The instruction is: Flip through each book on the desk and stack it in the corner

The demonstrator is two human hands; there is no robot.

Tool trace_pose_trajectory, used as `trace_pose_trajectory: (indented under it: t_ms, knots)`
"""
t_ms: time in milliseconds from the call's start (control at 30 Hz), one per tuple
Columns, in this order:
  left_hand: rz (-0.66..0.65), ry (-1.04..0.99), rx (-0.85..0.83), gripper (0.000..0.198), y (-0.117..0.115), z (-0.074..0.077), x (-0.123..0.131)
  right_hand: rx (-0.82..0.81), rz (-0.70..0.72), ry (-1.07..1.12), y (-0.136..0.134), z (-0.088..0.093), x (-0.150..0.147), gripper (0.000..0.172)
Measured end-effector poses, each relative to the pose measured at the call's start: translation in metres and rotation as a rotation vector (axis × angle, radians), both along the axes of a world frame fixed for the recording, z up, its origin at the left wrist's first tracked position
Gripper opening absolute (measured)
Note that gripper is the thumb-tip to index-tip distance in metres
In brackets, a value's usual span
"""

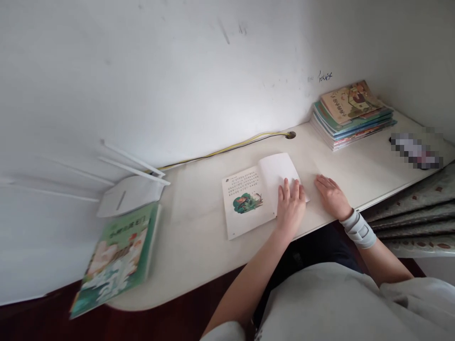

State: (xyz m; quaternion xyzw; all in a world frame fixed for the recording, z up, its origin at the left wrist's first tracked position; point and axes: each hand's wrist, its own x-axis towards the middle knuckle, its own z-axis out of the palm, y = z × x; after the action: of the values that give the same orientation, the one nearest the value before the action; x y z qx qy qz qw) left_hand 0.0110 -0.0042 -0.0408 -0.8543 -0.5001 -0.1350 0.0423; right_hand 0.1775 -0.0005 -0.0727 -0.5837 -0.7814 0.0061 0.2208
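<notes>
An open picture book (245, 224) lies on the white desk, with print and a drawing of a bird among green leaves on its left page. Its right page looks almost blank. My left hand (291, 204) rests on that page, fingers stretched out and slightly apart, holding nothing. Just to the right of the book, my right hand (331, 196) lies on the desktop with its fingers extended and near one another. It is empty and does not touch the book. A grey band (359, 229) wraps the right wrist.
A stack of books (350, 124) stands at the back right, near a blurred-out object (415, 150). To the left sit a white router (130, 194) with antennas and a green book (117, 258) overhanging the desk edge (149, 307). Yellow and black cables (227, 149) run along the wall.
</notes>
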Motion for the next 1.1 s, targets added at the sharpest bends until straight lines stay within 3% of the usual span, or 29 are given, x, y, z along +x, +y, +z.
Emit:
trace_pose_trajectory:
  t_ms: [367,700,867,1100]
  knots:
    - [0.019,0.231,-0.039,0.046,-0.003,0.003,0.013,0.009,0.007,0.041,0.001,0.002,-0.002,0.042]
    - [0.047,0.226,0.023,0.040,-0.013,-0.002,0.028,-0.018,-0.026,0.091,0.003,0.004,-0.005,0.039]
    - [-0.013,0.173,0.047,0.035,-0.014,-0.004,0.025,-0.008,-0.017,0.112,0.003,0.003,-0.004,0.040]
    - [-0.215,0.098,0.060,0.032,-0.003,-0.011,0.013,0.000,-0.005,0.113,0.002,0.007,-0.004,0.039]
